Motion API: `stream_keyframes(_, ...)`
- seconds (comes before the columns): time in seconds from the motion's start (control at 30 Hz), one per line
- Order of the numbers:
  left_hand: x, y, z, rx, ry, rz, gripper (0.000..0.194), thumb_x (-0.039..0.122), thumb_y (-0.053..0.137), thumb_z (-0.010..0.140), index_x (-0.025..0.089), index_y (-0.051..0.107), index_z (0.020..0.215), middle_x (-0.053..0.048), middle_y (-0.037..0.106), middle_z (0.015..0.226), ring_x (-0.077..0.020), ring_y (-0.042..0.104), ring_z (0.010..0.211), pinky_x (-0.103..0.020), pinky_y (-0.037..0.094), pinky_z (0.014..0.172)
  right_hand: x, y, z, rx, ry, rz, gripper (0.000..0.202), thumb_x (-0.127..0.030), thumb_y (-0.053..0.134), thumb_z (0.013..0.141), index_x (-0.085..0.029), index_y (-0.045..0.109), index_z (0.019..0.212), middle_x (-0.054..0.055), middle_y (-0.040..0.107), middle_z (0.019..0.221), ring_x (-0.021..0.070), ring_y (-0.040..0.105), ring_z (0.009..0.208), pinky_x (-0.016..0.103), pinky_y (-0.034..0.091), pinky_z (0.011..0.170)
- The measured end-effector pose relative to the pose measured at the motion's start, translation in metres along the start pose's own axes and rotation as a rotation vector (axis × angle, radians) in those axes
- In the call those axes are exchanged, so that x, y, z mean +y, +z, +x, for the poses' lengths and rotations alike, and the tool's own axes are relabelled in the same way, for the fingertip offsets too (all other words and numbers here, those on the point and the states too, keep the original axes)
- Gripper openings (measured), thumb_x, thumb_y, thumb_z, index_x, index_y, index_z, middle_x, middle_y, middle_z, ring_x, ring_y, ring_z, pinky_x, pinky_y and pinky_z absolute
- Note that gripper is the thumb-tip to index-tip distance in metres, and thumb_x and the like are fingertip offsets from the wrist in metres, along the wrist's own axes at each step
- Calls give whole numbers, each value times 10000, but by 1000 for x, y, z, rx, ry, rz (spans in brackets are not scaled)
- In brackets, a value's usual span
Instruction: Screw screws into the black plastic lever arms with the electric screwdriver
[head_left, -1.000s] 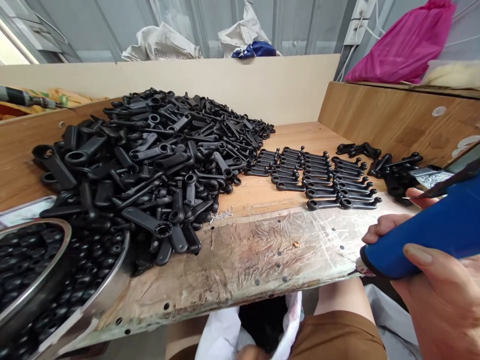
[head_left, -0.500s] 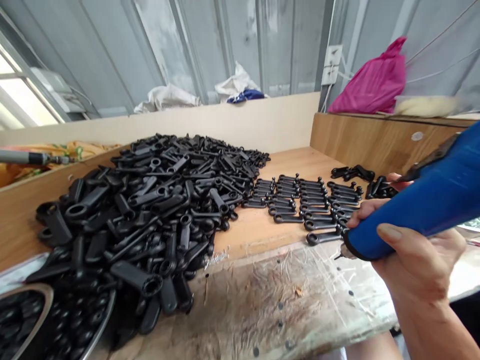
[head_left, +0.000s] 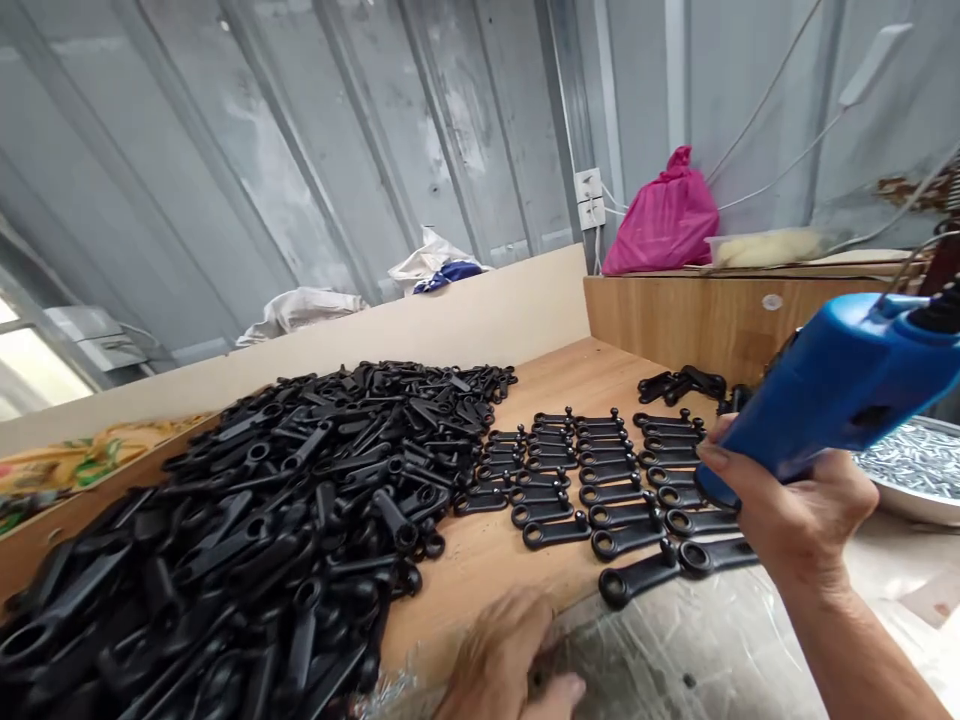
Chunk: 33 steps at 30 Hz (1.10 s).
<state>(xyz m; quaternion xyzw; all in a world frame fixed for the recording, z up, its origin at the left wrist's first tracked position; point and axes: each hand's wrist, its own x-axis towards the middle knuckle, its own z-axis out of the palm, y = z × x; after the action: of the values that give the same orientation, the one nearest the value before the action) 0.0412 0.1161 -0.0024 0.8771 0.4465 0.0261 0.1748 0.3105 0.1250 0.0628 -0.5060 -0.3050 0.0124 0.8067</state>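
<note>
My right hand (head_left: pixel 795 500) is wrapped round a blue power tool (head_left: pixel 825 385), whose lower end is over the right-hand rows of black handles (head_left: pixel 634 575). These handles lie in neat rows, each with a ring at one end and a small knob at the other. My left hand (head_left: pixel 506 650), slightly blurred, is low over the table's front edge, fingers apart with nothing visible in it. To its left a large heap of loose black handles (head_left: pixel 300 500) covers the table. The tool's tip is hidden behind my right hand and the parts.
A metal bowl of small silvery screws (head_left: pixel 919 460) sits at the right. Several loose black parts (head_left: pixel 682 383) lie by the wooden box wall (head_left: pixel 675 320). A pink bag (head_left: pixel 664 220) rests on the ledge. Patterned cloth (head_left: pixel 97 450) is at the left, beyond the wooden edge.
The view has turned to the right and shifted. My left hand has come into clear view at the front. The blue tool stands over the rows instead of beside their front end.
</note>
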Motion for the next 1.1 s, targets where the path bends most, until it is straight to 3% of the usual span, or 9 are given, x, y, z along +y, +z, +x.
stream_keyframes(0.13,7,-5,49,-24,-139,71,877,650,478,804,81,268,1438,-123,180,1503,-316,138,1386,-479,159,1150,7,-7,9,27,-4,-9,358,-424,832,470,-205,660,696,-4,645,598,218,574,531,373,476,554)
stream_keyframes(0.2,12,3,61,-12,-76,110,868,650,511,779,81,335,1411,-132,219,1485,-320,164,1377,-491,160,1144,12,-11,13,36,-10,-42,386,-454,833,483,-194,667,714,0,645,605,221,579,543,371,473,553)
stream_keyframes(0.3,15,24,75,127,120,155,801,664,557,750,117,477,1329,-131,363,1423,-338,239,1353,-535,201,1126,17,-17,16,76,-50,-114,418,-497,820,503,-172,668,717,5,630,596,221,576,563,351,451,531)
stream_keyframes(0.4,19,36,91,218,262,169,887,725,518,762,88,411,1370,-142,298,1449,-342,173,1369,-563,184,1119,19,-19,17,87,-89,-132,444,-503,821,513,-155,671,744,10,626,589,219,581,565,330,447,496)
stream_keyframes(0.53,33,28,119,168,274,196,1241,853,583,594,33,194,1440,-177,81,1494,-351,16,1380,-563,109,1127,18,-18,16,39,-144,-130,395,-480,807,565,-156,666,742,6,634,575,186,567,494,295,457,432)
stream_keyframes(0.67,46,12,142,-14,194,230,1426,889,628,456,9,83,1437,-196,-46,1483,-361,-79,1361,-564,39,1123,17,-16,16,9,-218,-82,338,-427,798,610,-168,654,775,-5,653,606,160,574,470,271,506,448)
stream_keyframes(0.8,49,8,149,-90,139,274,1422,877,634,457,10,68,1432,-195,-27,1489,-352,-87,1358,-534,4,1125,19,-15,17,-8,-240,-76,363,-399,789,629,-172,663,884,-18,646,618,147,566,463,256,513,445)
stream_keyframes(0.93,50,14,143,-13,136,280,1332,841,637,523,31,98,1433,-182,-23,1488,-329,-91,1363,-495,-1,1128,20,-15,16,-22,-255,-86,371,-385,771,642,-171,663,925,-20,636,628,145,560,483,264,524,473)
stream_keyframes(1.1,61,19,142,41,136,255,1346,835,656,500,14,122,1424,-190,-16,1478,-347,-65,1360,-490,46,1132,19,-13,17,-23,-265,-91,359,-392,760,642,-164,658,900,-24,615,591,133,522,446,252,491,422)
